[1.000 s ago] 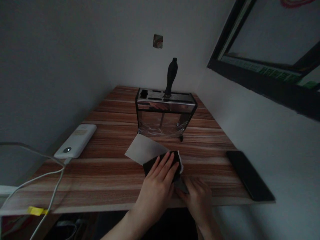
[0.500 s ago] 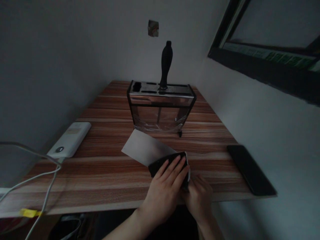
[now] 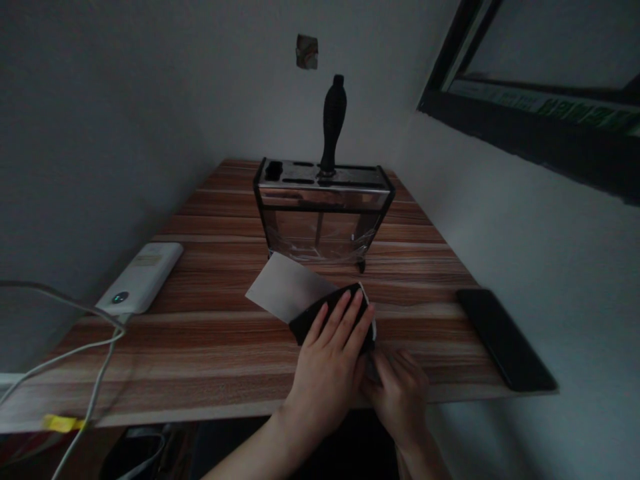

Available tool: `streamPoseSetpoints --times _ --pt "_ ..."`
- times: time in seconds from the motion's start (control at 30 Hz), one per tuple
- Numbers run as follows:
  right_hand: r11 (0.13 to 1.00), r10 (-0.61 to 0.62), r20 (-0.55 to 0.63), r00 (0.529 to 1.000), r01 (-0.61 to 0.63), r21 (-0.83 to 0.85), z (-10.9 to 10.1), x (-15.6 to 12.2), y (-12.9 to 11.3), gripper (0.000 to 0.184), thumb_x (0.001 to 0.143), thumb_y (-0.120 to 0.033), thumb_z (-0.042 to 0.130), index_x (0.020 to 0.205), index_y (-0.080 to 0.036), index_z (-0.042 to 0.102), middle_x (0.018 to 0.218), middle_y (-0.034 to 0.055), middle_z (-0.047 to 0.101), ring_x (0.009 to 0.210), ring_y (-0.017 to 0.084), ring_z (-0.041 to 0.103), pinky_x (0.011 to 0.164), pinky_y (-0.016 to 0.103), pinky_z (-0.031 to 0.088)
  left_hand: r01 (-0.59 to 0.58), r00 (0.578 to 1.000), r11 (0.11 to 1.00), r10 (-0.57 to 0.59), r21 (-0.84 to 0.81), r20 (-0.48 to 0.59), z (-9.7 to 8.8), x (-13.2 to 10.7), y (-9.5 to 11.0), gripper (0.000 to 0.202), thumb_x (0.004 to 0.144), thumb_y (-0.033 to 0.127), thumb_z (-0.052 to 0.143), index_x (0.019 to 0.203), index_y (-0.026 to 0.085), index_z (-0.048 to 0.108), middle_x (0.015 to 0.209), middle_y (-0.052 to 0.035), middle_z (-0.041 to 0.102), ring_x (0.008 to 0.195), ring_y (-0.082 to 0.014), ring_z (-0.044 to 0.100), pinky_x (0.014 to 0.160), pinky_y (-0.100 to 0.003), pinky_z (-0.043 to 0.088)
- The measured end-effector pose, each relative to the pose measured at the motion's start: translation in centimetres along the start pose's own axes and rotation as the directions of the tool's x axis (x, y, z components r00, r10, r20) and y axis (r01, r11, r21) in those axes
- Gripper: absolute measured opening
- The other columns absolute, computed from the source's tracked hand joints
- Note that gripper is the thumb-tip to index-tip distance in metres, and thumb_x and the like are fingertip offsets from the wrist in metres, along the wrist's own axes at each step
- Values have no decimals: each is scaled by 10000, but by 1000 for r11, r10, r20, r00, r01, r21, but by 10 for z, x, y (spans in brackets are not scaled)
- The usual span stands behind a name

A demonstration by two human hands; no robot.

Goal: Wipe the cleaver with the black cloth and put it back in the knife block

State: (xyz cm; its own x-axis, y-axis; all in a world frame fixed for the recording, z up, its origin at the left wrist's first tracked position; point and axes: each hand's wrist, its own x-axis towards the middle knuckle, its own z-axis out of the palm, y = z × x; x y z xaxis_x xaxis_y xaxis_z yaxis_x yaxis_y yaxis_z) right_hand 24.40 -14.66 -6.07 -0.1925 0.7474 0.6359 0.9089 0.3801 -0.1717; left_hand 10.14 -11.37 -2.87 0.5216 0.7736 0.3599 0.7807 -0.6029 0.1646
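A grey sheet (image 3: 290,287), flat and blade-like, is laid aslant at the near middle of the table (image 3: 215,347), its bare far-left end pointed towards the see-through rack (image 3: 325,199). And over its nearer part a black piece (image 3: 304,324) is set, pale along its right edge; whether it is cloth or some firmer pad cannot be told. It is covered by the left hand (image 3: 327,353), laid palm down, its fingers stretched out and slightly apart, nothing clenched.

Just to the right and nearer, the right hand (image 3: 400,387) is seen with its fingers curled together, closed on what appears to be the near end of the grey sheet, though the grip is largely hidden.

Now, the handling: the sheet is judged thin, stiff and fairly light, smooth enough to be slippery, hardly fragile, its edges possibly sharp. It is best held at the near end, fingers kept off the long edges. The black piece is judged light and somewhat bendable, best pressed from above with flat fingers.

Beyond, a black handle (image 3: 334,123) is stood up in the rack; a white device (image 3: 143,277) is placed left, a black phone (image 3: 505,340) right.
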Motion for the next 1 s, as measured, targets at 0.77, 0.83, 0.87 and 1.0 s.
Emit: streamPoseSetpoints --times 0.77,0.83,0.87,1.0 --pt "998 -45 35 998 47 -39 -1 4 -3 372 984 -397 431 748 -170 609 553 15 629 533 162 578 644 288 353 286 947 957 -274 50 -170 -14 2 -84 519 960 249 376 1471 196 302 1544 -101 302 1444 -259 208 1146 -521 226" --pt "998 -51 37 998 52 -47 0 4 -3 375 984 -395 432 747 -168 613 550 14 629 526 161 575 644 290 356 319 934 947 -309 30 -179 -15 0 -91 511 964 257 368 1468 196 307 1544 -108 301 1446 -262 201 1141 -532 234" --pt "997 -52 35 998 54 -52 0 4 -3 375 985 -394 430 752 -166 618 548 14 629 524 161 574 649 291 359 332 928 943 -324 18 -184 -16 0 -92 510 966 260 364 1468 196 305 1546 -113 297 1446 -264 200 1137 -536 240" --pt "998 -49 43 998 51 -44 0 3 -2 361 981 -386 442 764 -163 625 555 14 635 528 164 580 651 296 365 352 919 936 -347 -9 -187 -17 0 -94 509 967 243 356 1470 194 298 1550 -132 281 1444 -278 200 1123 -556 258"
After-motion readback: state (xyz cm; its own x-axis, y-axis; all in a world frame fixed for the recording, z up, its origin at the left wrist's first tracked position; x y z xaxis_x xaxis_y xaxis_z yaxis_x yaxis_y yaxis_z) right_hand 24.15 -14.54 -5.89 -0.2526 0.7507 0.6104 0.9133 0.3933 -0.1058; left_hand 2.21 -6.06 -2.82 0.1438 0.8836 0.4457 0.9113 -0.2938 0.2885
